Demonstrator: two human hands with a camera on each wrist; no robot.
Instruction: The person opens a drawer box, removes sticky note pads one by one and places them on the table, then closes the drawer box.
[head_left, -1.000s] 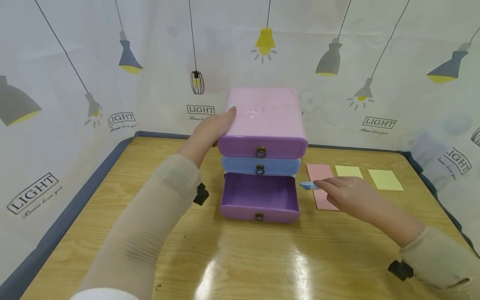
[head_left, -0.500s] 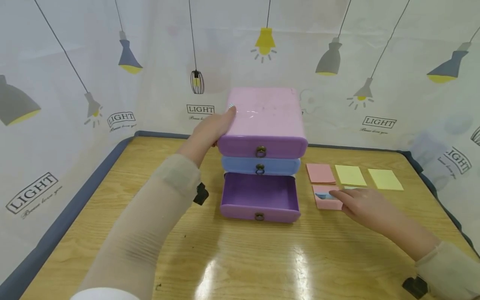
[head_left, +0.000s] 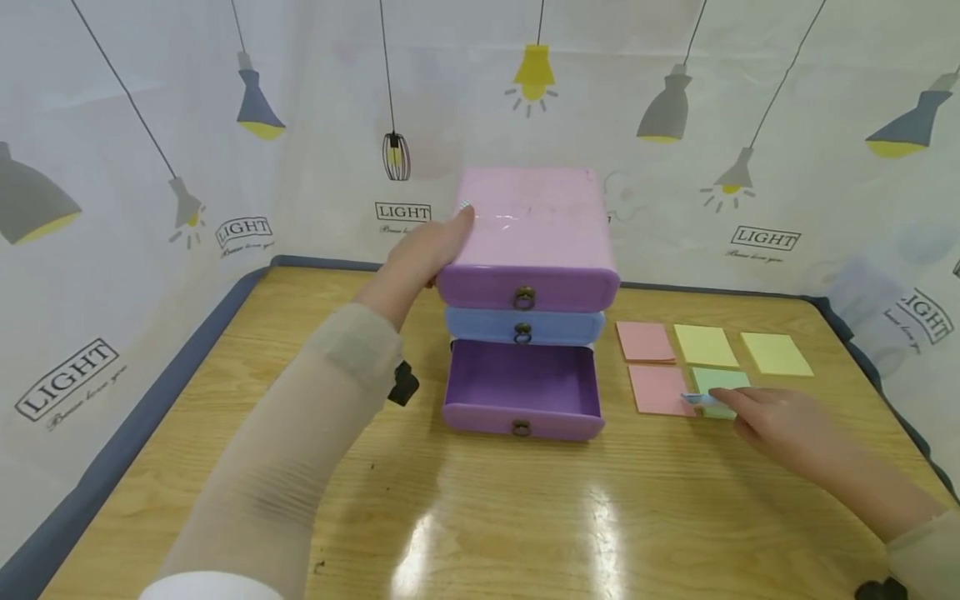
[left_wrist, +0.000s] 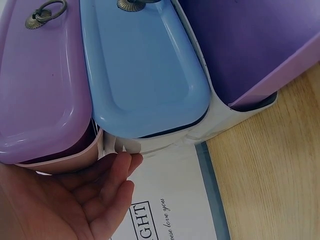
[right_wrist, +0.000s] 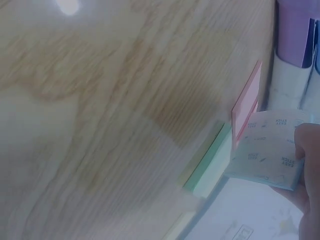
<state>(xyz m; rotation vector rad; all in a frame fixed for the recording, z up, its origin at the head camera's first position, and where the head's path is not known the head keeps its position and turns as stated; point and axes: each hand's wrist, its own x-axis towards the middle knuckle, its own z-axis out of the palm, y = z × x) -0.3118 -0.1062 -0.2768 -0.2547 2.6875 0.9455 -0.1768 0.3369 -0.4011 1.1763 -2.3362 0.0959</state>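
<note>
A mini drawer cabinet (head_left: 536, 221) stands mid-table, with a pink top, a purple upper drawer and a blue middle drawer (head_left: 480, 327), both closed. Its purple bottom drawer (head_left: 480, 422) is pulled out, and nothing shows inside. My left hand (head_left: 423, 254) grips the cabinet's upper left side, thumb on top and fingers curled under the side of the pink shell. Between thumb and fingers, my right hand (head_left: 795, 433) pinches a light-blue sticky note pad (right_wrist: 267, 150), with print on its back. From the head view it appears nearly edge-on, over the green sticky note pad (head_left: 720, 380).
Two pink pads (head_left: 660, 390) lie right of the cabinet, one behind the other. Two yellow pads (head_left: 776, 354) sit in the back row beside them. A lamp-patterned backdrop (head_left: 322, 125) encloses the wooden table (head_left: 480, 508) at the back and sides.
My right hand has carried the blue pad rightward, from beside the open drawer, across the front pink pad, to the green one. The left hand has kept its grip on the cabinet.
</note>
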